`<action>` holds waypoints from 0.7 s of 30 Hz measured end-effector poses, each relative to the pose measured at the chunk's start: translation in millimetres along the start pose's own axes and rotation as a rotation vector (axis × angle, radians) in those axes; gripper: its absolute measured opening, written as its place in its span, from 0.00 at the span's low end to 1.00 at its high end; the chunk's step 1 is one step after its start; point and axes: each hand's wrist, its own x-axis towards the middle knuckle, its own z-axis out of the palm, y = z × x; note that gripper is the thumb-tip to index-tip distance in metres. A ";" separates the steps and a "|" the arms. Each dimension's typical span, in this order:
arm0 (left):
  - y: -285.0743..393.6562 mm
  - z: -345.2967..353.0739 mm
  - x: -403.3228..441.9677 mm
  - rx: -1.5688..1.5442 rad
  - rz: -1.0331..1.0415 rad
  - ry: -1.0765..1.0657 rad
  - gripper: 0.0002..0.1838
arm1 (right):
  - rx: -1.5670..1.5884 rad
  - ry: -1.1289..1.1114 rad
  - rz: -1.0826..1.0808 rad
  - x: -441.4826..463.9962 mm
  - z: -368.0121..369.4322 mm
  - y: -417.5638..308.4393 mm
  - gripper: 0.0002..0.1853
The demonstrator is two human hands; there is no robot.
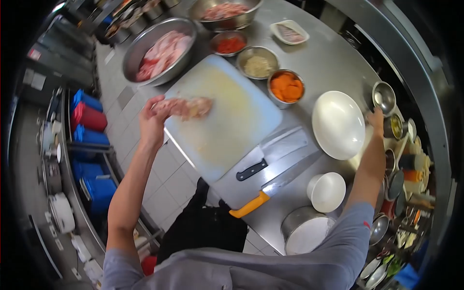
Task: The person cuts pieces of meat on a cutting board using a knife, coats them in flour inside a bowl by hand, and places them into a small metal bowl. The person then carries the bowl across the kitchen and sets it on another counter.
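Observation:
My left hand (pixel 152 118) is closed on one end of a strip of raw chicken (pixel 186 107), over the left edge of a white cutting board (pixel 227 140). The strip stretches rightward above the board's stained surface. Far to the right, my right hand (pixel 376 120) has its fingers at the lower rim of a small metal bowl (pixel 384 98), which it appears to grip. A white oval dish (pixel 338 124) is left of that hand. A cleaver (pixel 285 147) with a black handle and a knife with a yellow handle (pixel 250 205) lie along the board's near right side.
Beyond the board stand a large metal bowl of raw meat (pixel 164 53) and bowls of red pieces (pixel 229 45), a pale minced ingredient (pixel 258 65) and orange slices (pixel 286 87). A white bowl (pixel 326 192) and a metal pot (pixel 307 229) sit near my right arm.

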 end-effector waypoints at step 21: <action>2.7 -29.2 35.1 -0.060 -0.325 -0.343 0.26 | 0.386 0.172 -0.153 -90.6 -156.1 -190.8 0.14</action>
